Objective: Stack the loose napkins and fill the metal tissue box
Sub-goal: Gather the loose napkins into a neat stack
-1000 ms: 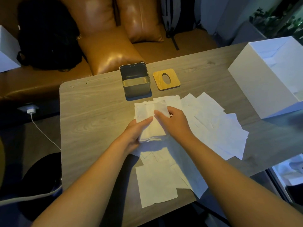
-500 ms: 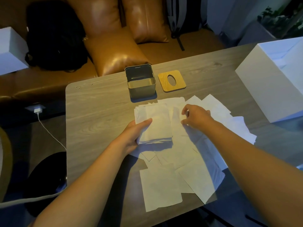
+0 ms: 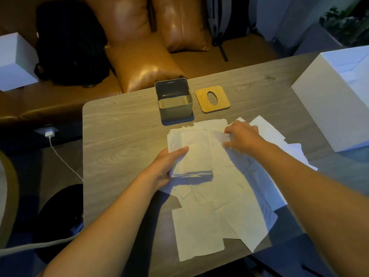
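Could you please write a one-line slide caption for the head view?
Left hand grips a napkin stack while right hand picks a loose napkin; the metal box sits open.

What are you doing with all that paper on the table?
A person is gathering napkins into a pile. The left hand holds the napkin stack on the table, while the right hand picks at a loose napkin beside it. More loose napkins lie scattered nearby. The metal tissue box sits open and looks empty, its wooden lid beside it.

Stacked napkins (image 3: 190, 152); open empty tin (image 3: 174, 100)
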